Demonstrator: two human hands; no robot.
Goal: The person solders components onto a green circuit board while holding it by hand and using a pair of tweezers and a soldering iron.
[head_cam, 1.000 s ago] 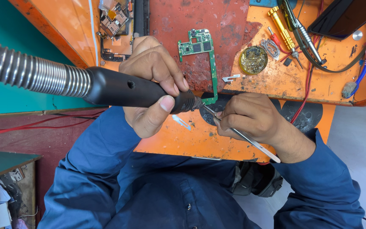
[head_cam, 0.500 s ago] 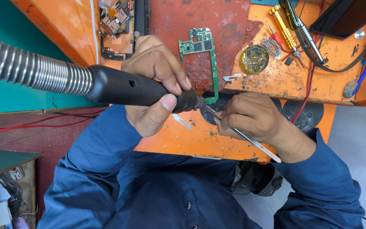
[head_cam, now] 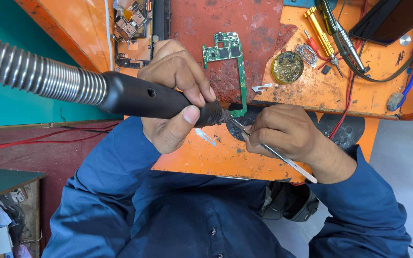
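At the centre of the frame, on an orange bench [head_cam: 340, 98], the left hand [head_cam: 178, 91] is clenched round a black hot-air handpiece [head_cam: 154, 101] — its nozzle aimed at a green circuit board [head_cam: 233, 62]. The right hand [head_cam: 285, 131] grasps metal tweezers [head_cam: 276, 153] — best held steady, tips near the heated spot.
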